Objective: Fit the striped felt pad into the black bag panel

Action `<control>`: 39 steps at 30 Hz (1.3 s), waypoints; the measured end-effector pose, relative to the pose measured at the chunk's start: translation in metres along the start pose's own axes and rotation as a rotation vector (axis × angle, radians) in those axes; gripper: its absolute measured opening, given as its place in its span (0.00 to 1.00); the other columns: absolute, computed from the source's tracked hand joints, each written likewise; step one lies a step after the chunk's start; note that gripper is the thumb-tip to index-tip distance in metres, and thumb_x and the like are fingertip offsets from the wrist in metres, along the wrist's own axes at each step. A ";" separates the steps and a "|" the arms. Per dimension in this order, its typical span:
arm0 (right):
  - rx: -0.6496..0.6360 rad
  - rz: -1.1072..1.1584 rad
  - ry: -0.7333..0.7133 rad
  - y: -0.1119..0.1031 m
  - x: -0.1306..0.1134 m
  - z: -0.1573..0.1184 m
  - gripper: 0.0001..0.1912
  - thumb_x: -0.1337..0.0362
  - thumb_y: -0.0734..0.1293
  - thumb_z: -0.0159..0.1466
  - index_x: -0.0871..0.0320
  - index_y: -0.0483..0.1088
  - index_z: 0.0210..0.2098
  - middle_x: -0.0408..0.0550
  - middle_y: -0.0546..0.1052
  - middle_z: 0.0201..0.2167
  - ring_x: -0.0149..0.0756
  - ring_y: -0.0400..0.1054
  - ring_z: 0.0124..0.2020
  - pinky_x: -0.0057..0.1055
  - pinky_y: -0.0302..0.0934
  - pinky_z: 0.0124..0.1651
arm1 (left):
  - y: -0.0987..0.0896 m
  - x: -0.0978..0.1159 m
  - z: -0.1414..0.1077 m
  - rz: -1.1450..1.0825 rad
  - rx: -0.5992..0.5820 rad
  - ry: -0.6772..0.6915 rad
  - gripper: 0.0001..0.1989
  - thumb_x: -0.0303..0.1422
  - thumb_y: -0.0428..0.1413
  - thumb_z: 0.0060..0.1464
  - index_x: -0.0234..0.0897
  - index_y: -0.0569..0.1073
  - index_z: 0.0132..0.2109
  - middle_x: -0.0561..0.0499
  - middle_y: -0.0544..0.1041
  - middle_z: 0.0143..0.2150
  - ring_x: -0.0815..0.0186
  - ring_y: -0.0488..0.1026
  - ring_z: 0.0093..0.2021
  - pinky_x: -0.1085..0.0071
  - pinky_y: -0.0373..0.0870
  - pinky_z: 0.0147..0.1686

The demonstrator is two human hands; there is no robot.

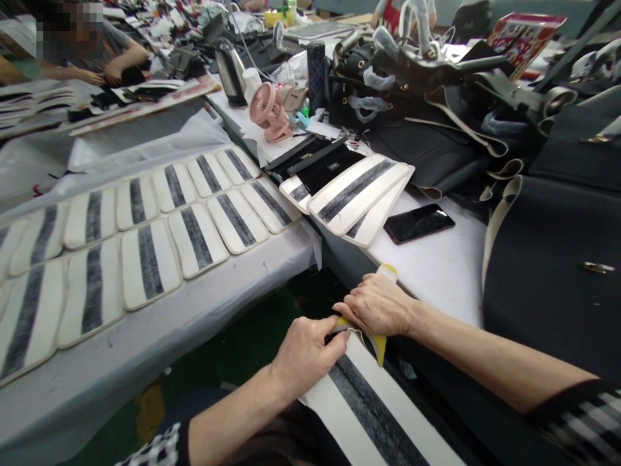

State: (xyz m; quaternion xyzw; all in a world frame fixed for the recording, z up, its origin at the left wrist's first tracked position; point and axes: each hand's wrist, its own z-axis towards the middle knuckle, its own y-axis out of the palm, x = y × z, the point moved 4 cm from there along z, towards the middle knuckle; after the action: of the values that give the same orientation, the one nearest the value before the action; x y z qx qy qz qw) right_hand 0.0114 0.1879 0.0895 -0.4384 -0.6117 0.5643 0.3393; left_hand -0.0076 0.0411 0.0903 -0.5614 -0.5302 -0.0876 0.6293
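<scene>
White striped panel (376, 414), near, right of centre; my left hand's (308, 356) fingers pinch its far edge, right hand's (381, 304) clench a yellow-edged piece (381, 348) there. Uneven right-hand force could crease that edge.

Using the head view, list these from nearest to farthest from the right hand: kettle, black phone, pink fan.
1. Black phone: ahead of the right hand, slightly to its right.
2. Pink fan: farther forward, to the left.
3. Kettle: farthest, beyond the fan and further left.
</scene>
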 end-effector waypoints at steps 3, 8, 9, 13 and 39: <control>-0.016 -0.002 0.028 -0.002 -0.002 -0.002 0.32 0.56 0.47 0.74 0.57 0.72 0.24 0.49 0.78 0.24 0.40 0.71 0.24 0.35 0.42 0.29 | 0.001 0.000 0.000 0.020 -0.013 0.021 0.13 0.35 0.49 0.62 0.38 0.68 0.29 0.53 0.74 0.26 0.69 0.69 0.26 0.72 0.58 0.30; -0.016 0.022 0.095 0.001 -0.004 -0.005 0.33 0.56 0.46 0.74 0.56 0.73 0.25 0.49 0.79 0.25 0.41 0.73 0.26 0.36 0.42 0.29 | 0.003 0.000 0.000 0.083 -0.043 0.047 0.14 0.35 0.47 0.64 0.38 0.67 0.31 0.50 0.76 0.29 0.66 0.72 0.28 0.70 0.59 0.32; -0.015 0.025 0.108 0.002 -0.004 -0.006 0.33 0.56 0.46 0.74 0.56 0.73 0.25 0.49 0.79 0.25 0.41 0.73 0.27 0.36 0.42 0.29 | 0.003 0.000 0.000 0.094 -0.048 0.055 0.14 0.36 0.46 0.65 0.38 0.67 0.31 0.50 0.76 0.29 0.66 0.73 0.29 0.70 0.59 0.32; -0.020 0.038 0.166 0.007 -0.005 -0.007 0.34 0.55 0.46 0.74 0.56 0.73 0.24 0.49 0.79 0.26 0.40 0.74 0.28 0.36 0.42 0.30 | 0.004 0.000 0.000 0.137 -0.051 0.086 0.13 0.35 0.45 0.65 0.38 0.68 0.33 0.49 0.76 0.30 0.65 0.73 0.29 0.69 0.60 0.31; -0.018 0.018 0.601 0.011 -0.047 -0.033 0.33 0.56 0.46 0.74 0.55 0.73 0.24 0.48 0.79 0.24 0.43 0.73 0.24 0.36 0.36 0.27 | 0.010 -0.019 0.003 -0.449 -0.153 0.016 0.18 0.42 0.49 0.64 0.35 0.78 0.36 0.50 0.78 0.35 0.62 0.73 0.37 0.70 0.63 0.37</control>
State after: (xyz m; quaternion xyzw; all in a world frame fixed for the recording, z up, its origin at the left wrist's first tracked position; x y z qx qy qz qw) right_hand 0.0612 0.1579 0.0871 -0.5943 -0.4847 0.4068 0.4964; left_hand -0.0098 0.0382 0.0691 -0.4749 -0.6284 -0.2699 0.5539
